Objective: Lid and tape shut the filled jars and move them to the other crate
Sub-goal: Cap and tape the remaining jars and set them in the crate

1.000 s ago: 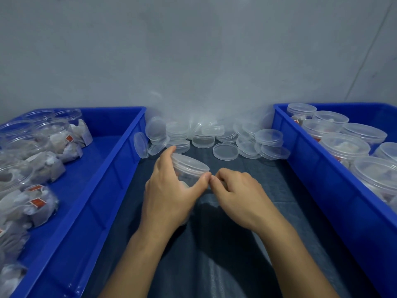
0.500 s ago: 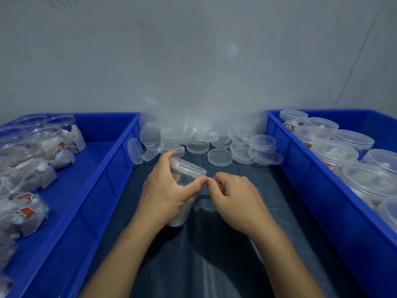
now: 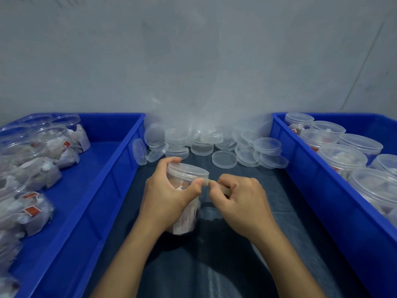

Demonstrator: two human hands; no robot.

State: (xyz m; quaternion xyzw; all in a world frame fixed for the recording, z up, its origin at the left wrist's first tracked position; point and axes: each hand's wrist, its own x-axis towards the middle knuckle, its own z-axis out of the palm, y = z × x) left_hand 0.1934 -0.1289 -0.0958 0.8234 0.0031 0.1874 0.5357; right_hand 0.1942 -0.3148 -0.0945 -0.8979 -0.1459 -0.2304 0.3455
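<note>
A clear jar (image 3: pixel 187 198) stands on the bench (image 3: pixel 225 254) between the two blue crates, with its lid (image 3: pixel 189 169) already on. The left hand (image 3: pixel 165 194) wraps around the jar's left side: its fingers curl over the far edge of the lid, and its thumb presses against the near side just under the lid. Pale packets show through the jar wall below the hand.

The right hand (image 3: pixel 240 198) sits just to the right of the jar, close to the left thumb. Its thumb and forefinger pinch a narrow strip of tape (image 3: pixel 217 186), which runs from the right hand across to the jar's rim, where the left thumb holds its end down. The other right fingers are curled in.

Beyond both hands, loose clear lids (image 3: pixel 223 159) lie heaped against the wall. To the left of the left hand, the left crate (image 3: pixel 103 190) holds open jars stuffed with packets. To the right of the right hand, the right crate (image 3: pixel 318 190) holds jars with lids on.
</note>
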